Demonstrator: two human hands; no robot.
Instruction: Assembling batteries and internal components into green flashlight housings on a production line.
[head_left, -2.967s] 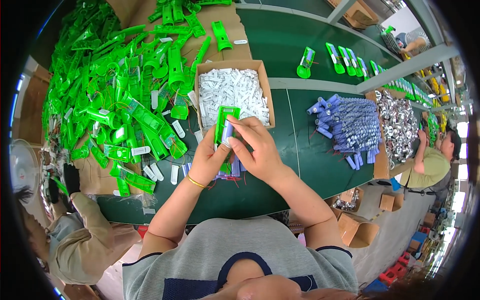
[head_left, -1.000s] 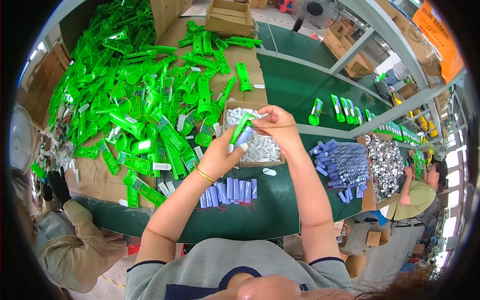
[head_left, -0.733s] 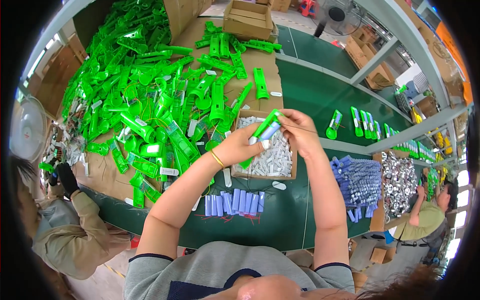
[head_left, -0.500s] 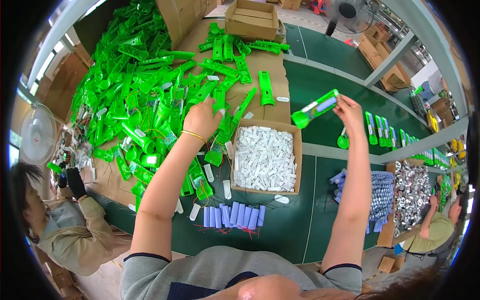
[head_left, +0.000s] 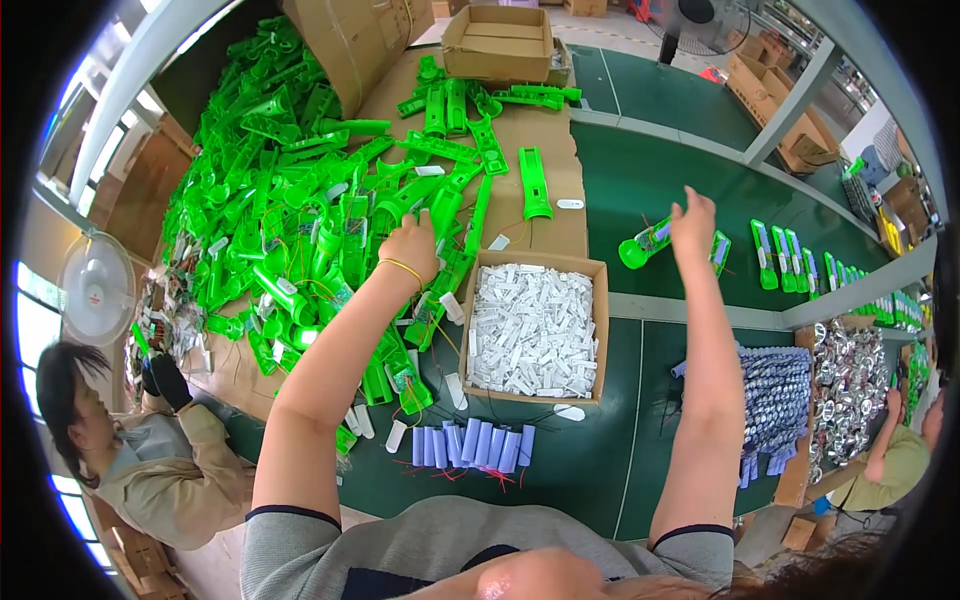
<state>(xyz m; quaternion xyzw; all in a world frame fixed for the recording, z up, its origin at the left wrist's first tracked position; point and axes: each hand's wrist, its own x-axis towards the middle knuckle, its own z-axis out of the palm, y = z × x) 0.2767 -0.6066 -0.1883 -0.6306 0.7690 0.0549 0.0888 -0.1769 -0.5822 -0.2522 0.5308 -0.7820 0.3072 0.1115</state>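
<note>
Green shells [head_left: 345, 215] lie heaped on our left, many of them on brown cardboard [head_left: 560, 165] that covers that part of the green table [head_left: 580, 470]. Our left hand [head_left: 408, 250] is at the right side of the heap, its back up and a yellow bracelet [head_left: 400, 266] on the wrist; the fingers reach forward among the shells, and we cannot tell whether they grip one. Our right hand [head_left: 692, 230] is over the green strip [head_left: 640, 165] beyond the grey rail [head_left: 690, 312], just beside a battery-filled shell [head_left: 633, 253]. Its index finger points away from us, but the hand covers part of the view, so we cannot tell whether the fingers hold that shell. Farther right along the strip, more filled shells [head_left: 766, 260] form a row. Between our forearms, an open cardboard box [head_left: 602, 340] holds loose white pieces [head_left: 530, 330], and nearer to us blue batteries [head_left: 478, 446] lie side by side with red wires at their near ends. Past our right forearm, a battery stack [head_left: 775, 395] sits next to shiny silver parts [head_left: 845, 390]. On our left we see a co-worker's dark-gloved hand [head_left: 170, 382], and on our right a co-worker in an olive shirt [head_left: 893, 470].
</note>
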